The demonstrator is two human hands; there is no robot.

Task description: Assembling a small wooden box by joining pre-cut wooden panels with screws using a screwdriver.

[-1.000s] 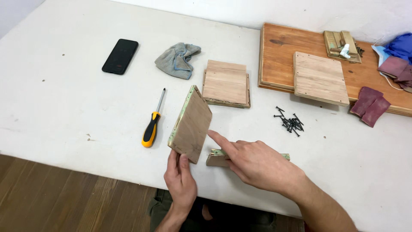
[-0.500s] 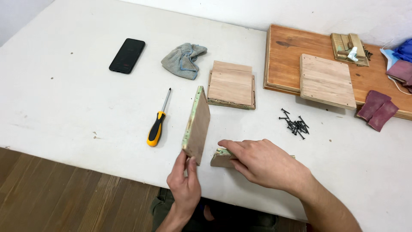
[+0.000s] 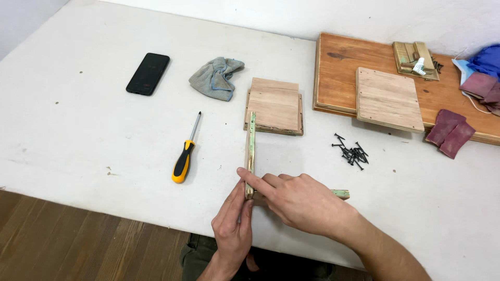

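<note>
A thin wooden panel [image 3: 250, 148] stands on its edge on the white table [image 3: 78, 130], seen edge-on with a greenish rim. My left hand [image 3: 233, 224] grips its near end from the left. My right hand [image 3: 299, 200] presses the panel's near end with its fingertips and covers most of a second wooden piece [image 3: 341, 194] that lies flat at a right angle to the panel, with only its right end showing. Whether the two pieces touch is hidden under my right hand.
A yellow and black screwdriver [image 3: 185, 153] lies left of the panel. Behind are stacked wooden squares [image 3: 274, 106], a grey rag [image 3: 216, 78] and a black phone [image 3: 148, 73]. Black screws [image 3: 351, 152] lie to the right. A wooden board [image 3: 338, 73] carries another panel [image 3: 388, 99]; maroon sandpaper [image 3: 450, 132] lies at its edge.
The panel has been turned from tilted, face showing, to upright and edge-on. My right hand has slid left to its near end, and my left hand has closed on it.
</note>
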